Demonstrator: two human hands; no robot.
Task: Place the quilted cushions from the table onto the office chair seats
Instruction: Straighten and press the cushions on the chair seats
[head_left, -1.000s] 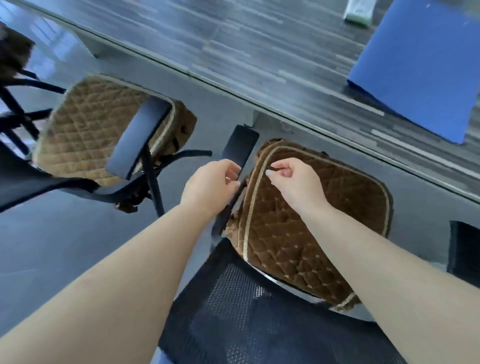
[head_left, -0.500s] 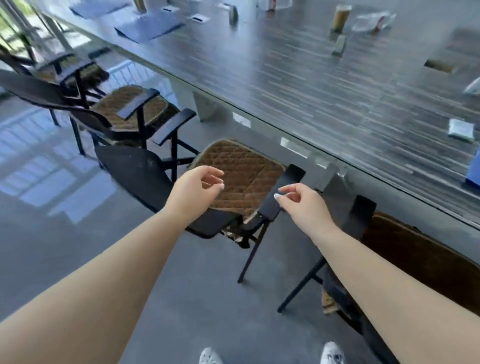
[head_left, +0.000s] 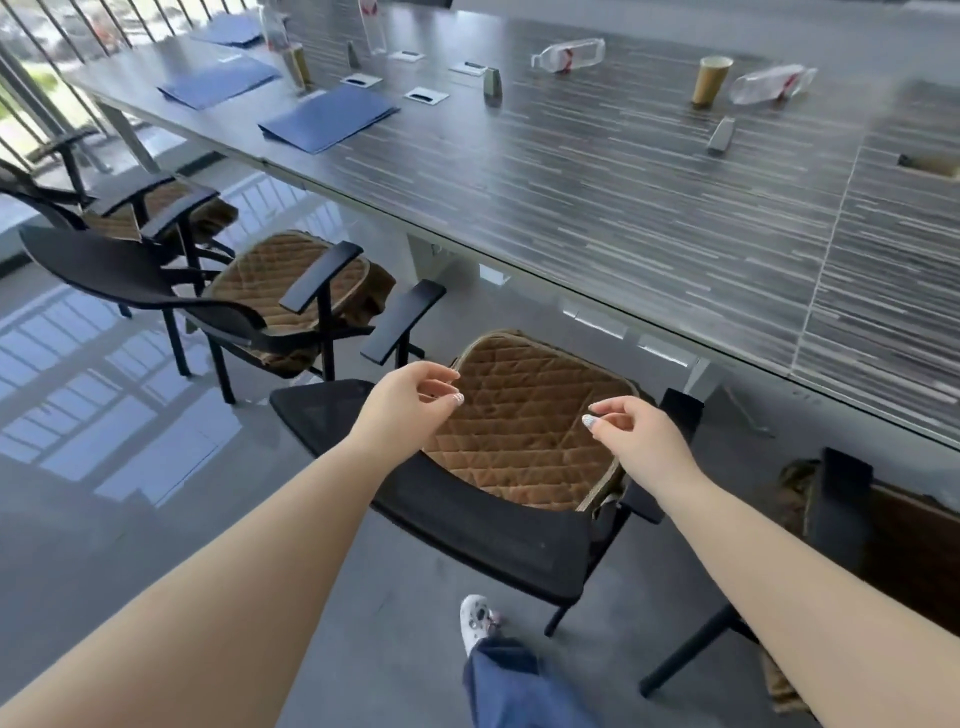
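Note:
A brown quilted cushion (head_left: 524, 415) lies on the seat of the black office chair (head_left: 488, 530) right in front of me. My left hand (head_left: 410, 400) hovers over its left edge with loosely curled fingers, holding nothing. My right hand (head_left: 636, 436) hovers over its right edge, also empty, fingers loosely curled. A second cushion (head_left: 275, 270) sits on the chair (head_left: 156, 280) to the left, a third cushion (head_left: 156, 202) on the chair beyond it. At the far right another cushioned chair (head_left: 852, 519) shows in part.
The long dark striped table (head_left: 597, 171) runs along the chairs, carrying blue folders (head_left: 327, 117), a paper cup (head_left: 710, 80) and plastic bottles (head_left: 569, 54). No cushion is visible on it. My shoe (head_left: 475, 618) and trouser leg stand on the grey floor behind the chair.
The view swung left from one cushioned chair to the row of chairs. Both hands let go of the first cushion's edge and now hover, empty, over the cushion of the chair beside it.

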